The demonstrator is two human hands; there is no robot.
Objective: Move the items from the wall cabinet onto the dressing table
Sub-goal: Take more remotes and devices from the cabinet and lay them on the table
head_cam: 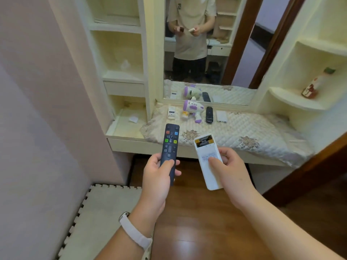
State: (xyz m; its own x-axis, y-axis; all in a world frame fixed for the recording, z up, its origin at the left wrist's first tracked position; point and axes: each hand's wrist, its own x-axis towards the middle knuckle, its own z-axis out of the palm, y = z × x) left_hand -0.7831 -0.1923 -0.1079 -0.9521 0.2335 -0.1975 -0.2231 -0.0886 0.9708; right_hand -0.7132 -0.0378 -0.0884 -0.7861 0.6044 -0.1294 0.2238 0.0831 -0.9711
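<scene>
Your left hand [159,171] has its fingers curled under a dark remote [169,147] with the thumb pressed on its lower face, buttons up, so it points forward like something about to be laid flat. Your right hand [228,166] is clamped on a white remote [208,160], thumb across its back; the battery bay faces you with no cover on it, which probably explains the firm sideways pinch.

Take the dressing table [244,132] as the landmark. Both remotes hang just short of its front edge, above the floor, not yet over its quilted cover. Toward its back, below the mirror [234,53], lie a small white remote [171,112], a purple toy gun [193,109], a black remote [209,114] and a white slab [221,116] in one row, so the free cloth nearer you looks like the place for these two. A bottle [317,85] stands on the shelf to the table's right.
</scene>
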